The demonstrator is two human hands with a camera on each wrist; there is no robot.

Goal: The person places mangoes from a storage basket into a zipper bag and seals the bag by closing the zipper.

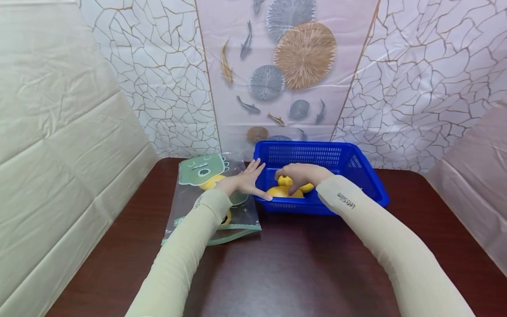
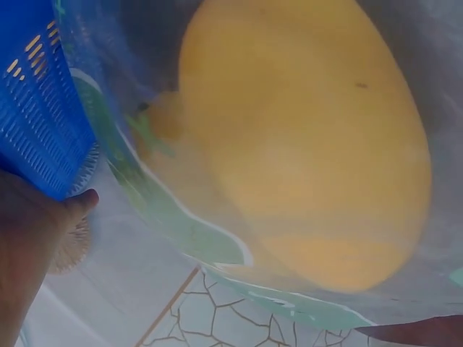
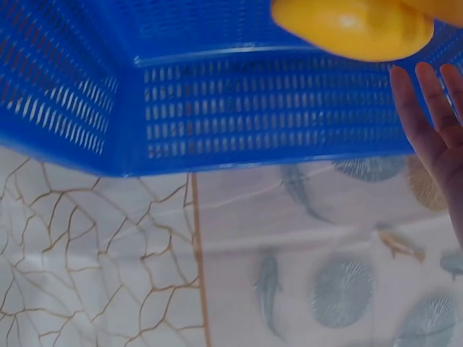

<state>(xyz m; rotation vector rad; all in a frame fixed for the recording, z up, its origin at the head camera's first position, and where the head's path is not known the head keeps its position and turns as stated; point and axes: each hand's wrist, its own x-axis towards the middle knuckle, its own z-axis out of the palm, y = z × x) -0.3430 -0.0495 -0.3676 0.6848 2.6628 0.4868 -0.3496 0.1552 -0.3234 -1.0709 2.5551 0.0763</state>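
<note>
In the head view, several smooth yellow fruit-like pieces [image 1: 280, 192] lie at the front left of a blue plastic basket [image 1: 366, 176]. My right hand [image 1: 303, 175] reaches over them, its thumb and fingers apart around a small knobby yellow piece [image 1: 284, 181]. Whether it touches that piece is unclear. The right wrist view shows straight, spread fingers [image 3: 427, 123] below a yellow oval piece [image 3: 354, 29]. My left hand [image 1: 247, 180] is at the basket's left end, fingers spread, thumb by the front rim. Beneath its wrist lies a clear zip bag [image 1: 182, 207] with yellow pieces inside.
A dark reddish-brown table [image 1: 301, 273] carries the bag and the basket. Behind the basket hangs a patterned cloth [image 1: 237, 88]. Pale cloth walls [image 1: 59, 154] close in both sides. The bag bears a green cartoon print [image 1: 192, 171].
</note>
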